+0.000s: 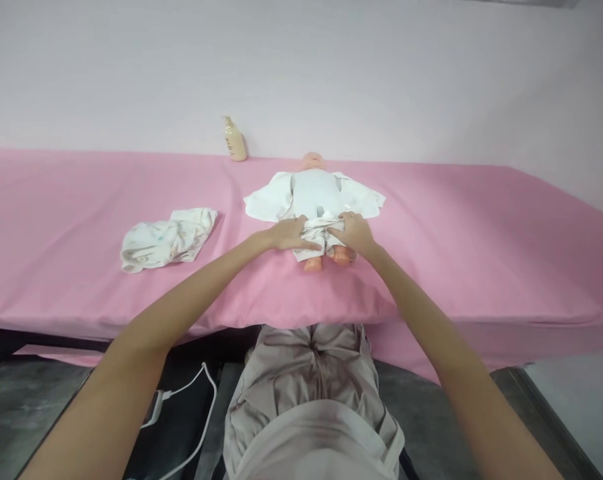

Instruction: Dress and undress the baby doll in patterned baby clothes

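Observation:
A baby doll [313, 161] lies on its back with its head toward the wall. It has on a white top [315, 189] whose sleeves spread out to both sides. Small white pants [316, 235] are around the doll's legs, and the bare feet stick out below them. My left hand [288, 235] grips the left edge of the pants, thumb and fingers closed on the cloth. On the other side, my right hand [356, 233] pinches the right edge near the waist. The bunched fabric hides the doll's legs.
The doll rests on a bed with a pink cover [441, 253]. A folded white printed cloth [168, 240] lies to the left. Against the wall stands a cream pump bottle [236, 140]. Below the bed's front edge, a white cable [212, 400] hangs over a black surface.

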Available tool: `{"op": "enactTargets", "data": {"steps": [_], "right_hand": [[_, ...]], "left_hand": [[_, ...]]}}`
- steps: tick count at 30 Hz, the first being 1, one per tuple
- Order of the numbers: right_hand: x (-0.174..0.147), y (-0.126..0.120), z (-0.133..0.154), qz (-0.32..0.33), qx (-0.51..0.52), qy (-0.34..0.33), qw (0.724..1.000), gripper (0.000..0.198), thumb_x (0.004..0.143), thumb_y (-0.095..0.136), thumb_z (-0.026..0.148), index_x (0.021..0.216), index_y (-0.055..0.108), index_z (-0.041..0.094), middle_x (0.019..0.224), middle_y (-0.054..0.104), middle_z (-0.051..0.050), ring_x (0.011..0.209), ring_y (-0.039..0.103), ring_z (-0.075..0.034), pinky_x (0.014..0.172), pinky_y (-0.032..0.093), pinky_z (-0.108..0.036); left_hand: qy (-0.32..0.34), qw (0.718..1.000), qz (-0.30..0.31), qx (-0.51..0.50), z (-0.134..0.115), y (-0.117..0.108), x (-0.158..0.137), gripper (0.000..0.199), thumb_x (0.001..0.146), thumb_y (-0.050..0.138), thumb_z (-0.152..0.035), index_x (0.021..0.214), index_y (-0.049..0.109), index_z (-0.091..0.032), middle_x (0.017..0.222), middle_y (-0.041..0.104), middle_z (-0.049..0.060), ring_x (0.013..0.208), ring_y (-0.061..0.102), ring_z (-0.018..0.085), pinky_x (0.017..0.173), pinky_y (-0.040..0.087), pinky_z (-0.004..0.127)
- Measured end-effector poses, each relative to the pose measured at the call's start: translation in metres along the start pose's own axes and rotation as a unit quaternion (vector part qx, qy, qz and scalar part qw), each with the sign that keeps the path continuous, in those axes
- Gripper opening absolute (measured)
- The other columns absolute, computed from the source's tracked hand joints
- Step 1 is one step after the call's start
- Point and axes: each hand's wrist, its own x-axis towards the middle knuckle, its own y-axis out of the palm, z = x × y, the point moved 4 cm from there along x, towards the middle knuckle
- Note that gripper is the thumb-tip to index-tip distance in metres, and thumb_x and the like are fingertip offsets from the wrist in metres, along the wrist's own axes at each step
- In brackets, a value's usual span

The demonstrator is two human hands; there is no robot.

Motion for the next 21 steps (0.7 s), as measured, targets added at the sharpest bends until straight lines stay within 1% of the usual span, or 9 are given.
{"op": "enactTargets", "data": {"steps": [2,5,8,10,12,14,17,19,21], "right_hand": [[-0.001,0.0,0.008,-0.011,-0.055,0.013,0.998,0.031,0.088,0.05,0.038,0.102,0.062,0.012,0.097,0.067,-0.017,0.095,0.06,-0.031,0.084,0.037,-0.041],[-0.003,0.0,0.018,-0.009,-0.096,0.026,0.995,0.02,0.084,0.048,0.02,0.097,0.062,0.013,0.081,0.067,-0.017,0.081,0.062,-0.028,0.079,0.036,-0.039],[-0.011,-0.004,0.023,-0.003,-0.113,0.02,0.993,0.021,0.082,0.051,0.018,0.099,0.06,0.012,0.084,0.067,-0.017,0.082,0.063,-0.027,0.077,0.036,-0.037],[-0.021,-0.01,0.023,0.002,-0.103,0.027,0.994,0.024,0.085,0.051,0.027,0.102,0.059,0.012,0.092,0.067,-0.018,0.089,0.062,-0.029,0.076,0.038,-0.036],[-0.035,-0.017,0.02,0.024,-0.068,0.034,0.997,0.032,0.087,0.051,0.039,0.103,0.058,0.013,0.1,0.066,-0.017,0.098,0.059,-0.031,0.076,0.04,-0.035],[-0.051,-0.024,0.019,0.054,-0.018,0.021,0.998,0.042,0.086,0.053,0.05,0.108,0.057,0.014,0.11,0.064,-0.015,0.106,0.056,-0.031,0.078,0.042,-0.036],[-0.071,-0.027,0.018,0.091,0.038,-0.021,0.995,0.067,0.079,0.06,0.059,0.127,0.047,0.015,0.131,0.054,-0.015,0.117,0.05,-0.031,0.085,0.043,-0.036],[-0.079,-0.022,0.018,0.095,0.047,-0.027,0.994,0.088,0.073,0.067,0.06,0.14,0.034,0.013,0.143,0.043,-0.017,0.124,0.044,-0.033,0.091,0.042,-0.038],[-0.082,-0.014,0.019,0.063,0.023,-0.002,0.998,0.094,0.074,0.067,0.054,0.145,0.026,0.01,0.146,0.039,-0.018,0.125,0.043,-0.034,0.094,0.04,-0.041]], "left_hand": [[0.003,1.0,-0.019,0.014,-0.005,-0.001,-0.009,0.075,0.066,0.057,-0.075,0.11,0.045,-0.015,0.111,0.061,0.016,0.096,0.06,0.031,0.074,0.043,0.032],[0.024,0.999,-0.025,0.029,-0.018,0.002,-0.017,0.064,0.074,0.055,-0.066,0.112,0.045,-0.015,0.111,0.061,0.016,0.099,0.06,0.031,0.078,0.044,0.034],[0.04,0.999,-0.029,0.009,-0.032,0.005,-0.026,0.046,0.085,0.048,-0.052,0.114,0.044,-0.017,0.109,0.063,0.013,0.096,0.061,0.028,0.079,0.045,0.033],[0.028,0.998,-0.055,-0.021,-0.037,0.006,-0.035,0.047,0.085,0.049,-0.05,0.118,0.045,-0.017,0.114,0.059,0.013,0.097,0.061,0.028,0.081,0.047,0.035],[0.021,0.995,-0.071,-0.073,-0.04,0.01,-0.045,0.06,0.08,0.055,-0.056,0.124,0.044,-0.017,0.121,0.051,0.015,0.102,0.059,0.028,0.084,0.048,0.037],[0.034,0.99,-0.07,-0.118,-0.044,0.017,-0.054,0.083,0.071,0.063,-0.062,0.136,0.035,-0.018,0.128,0.045,0.015,0.113,0.053,0.031,0.09,0.047,0.041],[0.048,0.99,-0.087,-0.095,-0.049,0.03,-0.061,0.11,0.062,0.074,-0.057,0.146,0.018,-0.014,0.139,0.035,0.02,0.13,0.035,0.04,0.102,0.038,0.051],[0.044,0.99,-0.117,-0.058,-0.051,0.039,-0.061,0.1,0.07,0.071,-0.044,0.146,0.018,-0.006,0.14,0.035,0.024,0.132,0.032,0.039,0.106,0.033,0.051],[0.044,0.986,-0.154,-0.041,-0.05,0.046,-0.059,0.079,0.081,0.061,-0.033,0.143,0.023,-0.002,0.132,0.042,0.023,0.127,0.04,0.035,0.106,0.035,0.047]]}}
